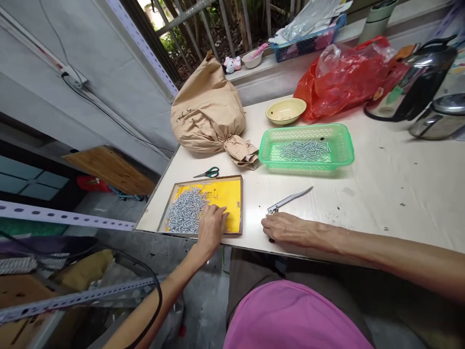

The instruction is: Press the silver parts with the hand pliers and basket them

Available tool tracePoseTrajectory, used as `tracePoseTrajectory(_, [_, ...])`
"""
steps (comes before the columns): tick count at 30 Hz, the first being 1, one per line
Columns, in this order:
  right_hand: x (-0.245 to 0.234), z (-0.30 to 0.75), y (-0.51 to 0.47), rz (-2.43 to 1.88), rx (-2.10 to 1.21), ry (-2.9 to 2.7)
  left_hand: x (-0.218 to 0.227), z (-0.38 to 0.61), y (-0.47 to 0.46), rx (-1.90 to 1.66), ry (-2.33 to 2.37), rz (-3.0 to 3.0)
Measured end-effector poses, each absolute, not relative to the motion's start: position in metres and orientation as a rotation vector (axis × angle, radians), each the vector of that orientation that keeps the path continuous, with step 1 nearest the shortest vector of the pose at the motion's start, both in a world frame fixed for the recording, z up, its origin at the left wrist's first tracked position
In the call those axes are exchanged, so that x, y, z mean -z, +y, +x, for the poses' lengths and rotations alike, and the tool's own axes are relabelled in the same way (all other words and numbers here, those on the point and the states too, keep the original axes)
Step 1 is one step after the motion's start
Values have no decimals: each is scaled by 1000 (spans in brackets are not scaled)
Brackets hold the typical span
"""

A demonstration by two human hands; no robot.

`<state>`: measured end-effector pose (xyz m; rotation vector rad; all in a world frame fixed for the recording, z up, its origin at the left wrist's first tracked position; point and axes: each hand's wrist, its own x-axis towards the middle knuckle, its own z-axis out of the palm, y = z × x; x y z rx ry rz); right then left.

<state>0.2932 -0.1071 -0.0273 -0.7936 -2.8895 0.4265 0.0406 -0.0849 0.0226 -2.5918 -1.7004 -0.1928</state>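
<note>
Two bare hands work at the near edge of a pale table. The left hand is over a shallow tray with a yellow lining, its fingers half bent at the right side of a heap of small metal pieces; whether they pinch any piece I cannot tell. Most of the heap spreads to the left of these fingers, and green-handled scissors lie just past the tray's far rim, beyond them. The right hand is low over the table, fingers curled at the near end of a metal tool, whose long lever slants away from them, outward to the right; how tightly they hold it is hidden. Farther beyond the right fingers stands a green basket with more slim metal pieces on its floor, and behind that a yellow bowl. A brown paper bag, its neck twisted, rests well beyond the left fingers, near the basket's left end.
</note>
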Motion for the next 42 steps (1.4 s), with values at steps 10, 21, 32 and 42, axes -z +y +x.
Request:
tracePoseTrajectory(10, [-35,354,-44,-1451,-225,-1723,1,15,-64,-123,-1820,-2547])
tracePoseTrajectory(21, [-39,363,-108,-1584,-563,-2455,-24,77,-85,735,-2519,-2929])
tracePoseTrajectory(32, [-2,345,-151,-1787,-594,-2479,25,134,-104,1052,-2803,-3046])
tracePoseTrajectory(42, [3,345,-151,-1800,-572,-2453,16,135,-100,605,-2566,-3068])
